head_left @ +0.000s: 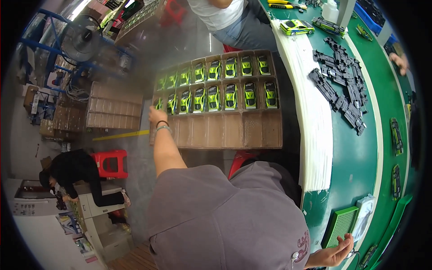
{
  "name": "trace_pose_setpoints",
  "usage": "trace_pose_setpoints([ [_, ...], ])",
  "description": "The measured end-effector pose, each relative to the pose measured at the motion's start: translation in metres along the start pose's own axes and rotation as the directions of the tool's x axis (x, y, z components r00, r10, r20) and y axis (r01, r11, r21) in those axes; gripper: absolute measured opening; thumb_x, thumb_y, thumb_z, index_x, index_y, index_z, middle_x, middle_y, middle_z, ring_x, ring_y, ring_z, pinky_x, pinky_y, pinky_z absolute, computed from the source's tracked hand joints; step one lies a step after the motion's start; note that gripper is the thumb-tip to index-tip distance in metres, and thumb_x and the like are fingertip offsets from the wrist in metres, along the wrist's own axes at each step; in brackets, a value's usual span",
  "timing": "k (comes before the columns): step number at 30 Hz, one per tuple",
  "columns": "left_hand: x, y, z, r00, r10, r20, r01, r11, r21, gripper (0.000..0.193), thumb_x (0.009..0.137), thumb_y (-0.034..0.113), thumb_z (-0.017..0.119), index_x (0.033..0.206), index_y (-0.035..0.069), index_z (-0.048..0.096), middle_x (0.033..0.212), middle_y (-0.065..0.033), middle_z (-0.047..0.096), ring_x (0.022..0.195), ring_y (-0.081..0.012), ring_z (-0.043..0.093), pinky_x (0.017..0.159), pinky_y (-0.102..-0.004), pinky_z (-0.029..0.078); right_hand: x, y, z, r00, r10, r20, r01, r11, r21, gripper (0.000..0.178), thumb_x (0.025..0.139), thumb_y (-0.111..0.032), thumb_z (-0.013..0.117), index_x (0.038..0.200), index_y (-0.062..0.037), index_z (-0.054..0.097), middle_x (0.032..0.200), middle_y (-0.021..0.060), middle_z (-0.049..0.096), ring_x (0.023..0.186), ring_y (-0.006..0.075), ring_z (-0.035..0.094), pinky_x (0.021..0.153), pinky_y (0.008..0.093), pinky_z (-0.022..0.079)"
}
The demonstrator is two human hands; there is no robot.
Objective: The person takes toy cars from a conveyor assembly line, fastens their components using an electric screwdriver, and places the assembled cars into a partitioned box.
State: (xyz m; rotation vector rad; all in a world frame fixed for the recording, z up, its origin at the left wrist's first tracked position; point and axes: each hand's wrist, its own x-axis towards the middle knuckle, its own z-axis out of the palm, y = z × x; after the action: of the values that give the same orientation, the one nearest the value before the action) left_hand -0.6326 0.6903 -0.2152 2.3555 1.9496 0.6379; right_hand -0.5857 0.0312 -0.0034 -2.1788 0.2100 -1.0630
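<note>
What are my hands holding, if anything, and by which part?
Left hand is at a lime-green toy car, but whether it grips can't be told. Right hand holds nothing visible.

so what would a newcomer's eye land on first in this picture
Probably the two rows of bright green toy cars filling the far and middle rows of the brown compartmented tray, in the centre of the view. Next, the jumbled black plastic parts stand out against the green bench top on the right. The left hand also draws notice, at the tray's left end beside the middle row.
</note>
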Motion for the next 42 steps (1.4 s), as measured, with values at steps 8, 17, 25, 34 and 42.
trace_pose_setpoints([
  [8, 0.086, -0.065, 0.061, 0.984, 0.015, 0.175, -0.028, 0.997, 0.072, 0.037, 0.079, 0.016, 0.06, 0.114, 0.007, 0.052, 0.11, -0.0197, 0.059, 0.105, -0.0358, 0.054, 0.091, -0.0435, 0.041, 0.007, -0.002, 0.006, 0.991, -0.135, -0.02, 0.134, 0.99, -0.052, 0.028, 0.091, -0.018, 0.054, 0.076, 0.0045, 0.064, 0.071, 0.0139, 0.061, 0.055, 0.0197, 0.056, 0.046, 0.0269, 0.049],
  [17, 0.062, 0.022, 0.049, 0.992, 0.12, -0.033, -0.124, 0.978, -0.167, 0.025, 0.075, 0.02, 0.059, 0.096, 0.008, 0.066, 0.091, -0.0204, 0.065, 0.088, -0.04, 0.061, 0.08, -0.0469, 0.048, -0.029, -0.003, 0.008, 0.979, 0.2, -0.036, -0.202, 0.977, -0.069, 0.018, 0.094, -0.013, 0.048, 0.102, 0.001, 0.057, 0.087, 0.0071, 0.056, 0.075, 0.0127, 0.051, 0.065, 0.0245, 0.042],
  [25, 0.05, 0.212, 0.022, 0.931, 0.173, -0.323, -0.352, 0.663, -0.661, 0.029, 0.078, 0.011, 0.059, 0.105, 0.001, 0.054, 0.102, -0.0171, 0.058, 0.099, -0.032, 0.053, 0.09, -0.0394, 0.04, -0.036, 0.007, -0.005, 0.981, 0.194, 0.029, -0.193, 0.93, 0.314, 0.009, 0.088, 0.004, 0.05, 0.097, 0.0011, 0.05, 0.083, 0.0095, 0.052, 0.067, 0.0128, 0.049, 0.06, 0.022, 0.042],
  [34, -0.145, 0.457, -0.133, 0.478, 0.83, -0.288, -0.366, -0.11, -0.924, 0.017, 0.087, 0.005, 0.054, 0.103, -0.002, 0.057, 0.098, -0.0071, 0.059, 0.09, -0.0138, 0.055, 0.078, -0.0267, 0.046, 0.001, 0.003, 0.006, 0.999, 0.044, 0.024, -0.046, 0.994, 0.1, 0.01, 0.068, 0.002, 0.071, 0.076, -0.0014, 0.065, 0.079, 0.0111, 0.067, 0.068, 0.0211, 0.065, 0.057, 0.0261, 0.05],
  [42, -0.412, 0.542, -0.247, -0.544, 0.573, -0.613, -0.213, -0.8, -0.56, 0.027, 0.078, 0.011, 0.064, 0.102, 0.002, 0.057, 0.108, -0.017, 0.057, 0.105, -0.0337, 0.051, 0.09, -0.039, 0.041, -0.011, 0.028, -0.015, 0.991, 0.132, -0.006, -0.128, 0.973, 0.19, 0.014, 0.077, -0.008, 0.067, 0.068, -0.0025, 0.058, 0.066, 0.0066, 0.062, 0.054, 0.0183, 0.058, 0.05, 0.0253, 0.045],
])
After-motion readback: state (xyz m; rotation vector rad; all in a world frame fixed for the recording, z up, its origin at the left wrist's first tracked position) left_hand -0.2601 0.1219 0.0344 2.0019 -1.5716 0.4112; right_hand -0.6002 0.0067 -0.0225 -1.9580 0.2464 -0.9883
